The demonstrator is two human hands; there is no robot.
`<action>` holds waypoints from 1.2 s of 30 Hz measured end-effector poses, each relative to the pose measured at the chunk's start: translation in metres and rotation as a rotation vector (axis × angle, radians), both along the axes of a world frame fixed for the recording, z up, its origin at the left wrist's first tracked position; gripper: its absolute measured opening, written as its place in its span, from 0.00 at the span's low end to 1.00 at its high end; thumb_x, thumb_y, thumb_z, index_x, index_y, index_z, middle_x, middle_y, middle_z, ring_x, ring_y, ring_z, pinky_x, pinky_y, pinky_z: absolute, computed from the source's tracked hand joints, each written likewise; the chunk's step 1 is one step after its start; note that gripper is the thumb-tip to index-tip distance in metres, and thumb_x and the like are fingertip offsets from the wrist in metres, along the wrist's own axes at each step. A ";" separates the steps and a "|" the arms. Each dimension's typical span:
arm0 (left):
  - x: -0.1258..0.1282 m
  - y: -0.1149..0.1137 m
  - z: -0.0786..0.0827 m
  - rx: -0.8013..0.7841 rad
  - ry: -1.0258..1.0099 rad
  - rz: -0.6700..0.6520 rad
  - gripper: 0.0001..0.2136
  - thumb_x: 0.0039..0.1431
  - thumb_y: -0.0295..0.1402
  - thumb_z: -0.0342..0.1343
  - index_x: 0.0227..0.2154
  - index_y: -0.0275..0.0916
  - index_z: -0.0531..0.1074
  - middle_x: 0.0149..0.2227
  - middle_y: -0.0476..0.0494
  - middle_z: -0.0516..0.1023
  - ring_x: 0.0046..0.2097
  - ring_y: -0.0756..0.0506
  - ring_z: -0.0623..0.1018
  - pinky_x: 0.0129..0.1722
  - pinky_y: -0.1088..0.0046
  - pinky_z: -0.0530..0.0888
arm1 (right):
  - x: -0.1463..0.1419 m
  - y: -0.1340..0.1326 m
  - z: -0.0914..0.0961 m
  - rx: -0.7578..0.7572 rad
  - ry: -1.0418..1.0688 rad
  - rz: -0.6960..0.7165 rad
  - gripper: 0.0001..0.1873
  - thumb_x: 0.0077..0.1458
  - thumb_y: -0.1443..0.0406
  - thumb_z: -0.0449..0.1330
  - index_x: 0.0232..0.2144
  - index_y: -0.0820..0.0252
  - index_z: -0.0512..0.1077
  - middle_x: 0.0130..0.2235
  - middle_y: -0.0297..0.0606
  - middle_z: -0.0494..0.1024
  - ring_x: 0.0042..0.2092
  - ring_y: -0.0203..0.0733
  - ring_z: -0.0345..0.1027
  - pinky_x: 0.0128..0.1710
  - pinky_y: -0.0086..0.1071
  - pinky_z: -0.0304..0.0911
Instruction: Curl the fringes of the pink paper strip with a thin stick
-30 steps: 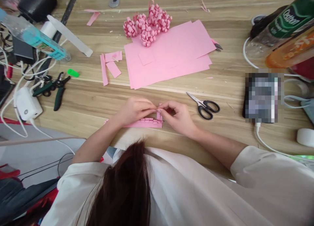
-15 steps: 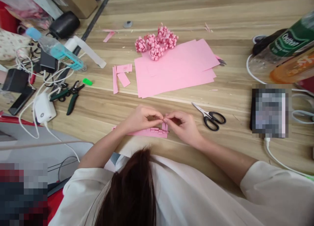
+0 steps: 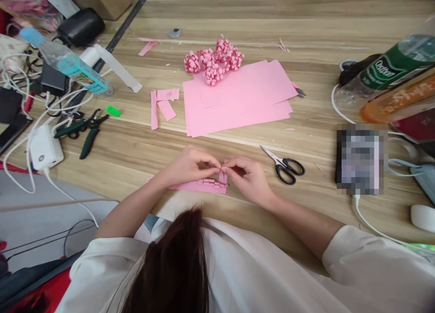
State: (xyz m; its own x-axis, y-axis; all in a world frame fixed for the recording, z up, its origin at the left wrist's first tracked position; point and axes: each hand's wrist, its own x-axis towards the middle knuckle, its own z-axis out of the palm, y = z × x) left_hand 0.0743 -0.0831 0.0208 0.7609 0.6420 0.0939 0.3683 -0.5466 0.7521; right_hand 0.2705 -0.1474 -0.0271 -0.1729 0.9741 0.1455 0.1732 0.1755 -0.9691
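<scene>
Left hand [image 3: 189, 166] and right hand [image 3: 247, 177] pinch a pink paper strip [image 3: 204, 186].
Both grips hold its upturned end; scissors [image 3: 283, 169] lie just right of the right hand on the bench [image 3: 136, 161].

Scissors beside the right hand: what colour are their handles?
The scissors' handles are black, and they show clearly in the head view.

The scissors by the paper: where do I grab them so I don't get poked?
Hold the scissors by their black plastic loops, and reach in from the right-hand side. The loops sit at that end, while the pointy steel blades aim the other way, up and left. They lie flat on the table, so the loops are easy to reach.
</scene>
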 end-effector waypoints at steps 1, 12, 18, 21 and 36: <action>0.000 0.000 0.000 0.015 -0.007 0.002 0.06 0.59 0.29 0.60 0.31 0.36 0.82 0.27 0.49 0.83 0.27 0.54 0.78 0.29 0.83 0.70 | 0.000 0.000 0.000 -0.005 -0.005 0.004 0.09 0.60 0.64 0.60 0.29 0.58 0.78 0.30 0.37 0.81 0.37 0.41 0.75 0.37 0.32 0.67; -0.002 0.001 -0.003 0.142 0.034 -0.041 0.07 0.61 0.29 0.59 0.27 0.36 0.77 0.26 0.50 0.80 0.28 0.54 0.77 0.30 0.82 0.69 | -0.001 0.001 0.001 0.030 -0.090 0.024 0.07 0.58 0.67 0.59 0.30 0.60 0.77 0.29 0.36 0.79 0.30 0.36 0.68 0.31 0.29 0.62; -0.002 0.001 -0.009 0.469 0.022 -0.138 0.06 0.65 0.28 0.54 0.31 0.37 0.72 0.27 0.48 0.79 0.29 0.51 0.76 0.34 0.76 0.72 | -0.002 0.000 0.005 -0.059 -0.003 0.007 0.11 0.60 0.64 0.58 0.27 0.59 0.74 0.28 0.35 0.79 0.30 0.36 0.69 0.31 0.30 0.62; -0.005 0.002 -0.011 0.574 0.041 -0.162 0.06 0.65 0.28 0.53 0.31 0.38 0.71 0.28 0.48 0.80 0.30 0.50 0.77 0.37 0.74 0.73 | -0.002 -0.001 0.006 -0.089 0.041 0.020 0.13 0.61 0.62 0.57 0.26 0.59 0.72 0.27 0.35 0.79 0.31 0.37 0.71 0.33 0.31 0.65; -0.005 -0.003 -0.009 0.351 0.004 0.045 0.07 0.67 0.35 0.54 0.38 0.37 0.68 0.35 0.46 0.82 0.35 0.50 0.82 0.36 0.77 0.74 | -0.003 0.000 0.003 -0.059 0.055 -0.030 0.10 0.61 0.62 0.59 0.31 0.59 0.77 0.30 0.36 0.81 0.31 0.36 0.72 0.31 0.30 0.65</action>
State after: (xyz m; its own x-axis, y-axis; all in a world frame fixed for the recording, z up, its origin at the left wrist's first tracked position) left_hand 0.0697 -0.0861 0.0115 0.7337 0.6036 0.3120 0.4001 -0.7550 0.5195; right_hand 0.2678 -0.1475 -0.0240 -0.1367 0.9860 0.0958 0.1240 0.1130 -0.9858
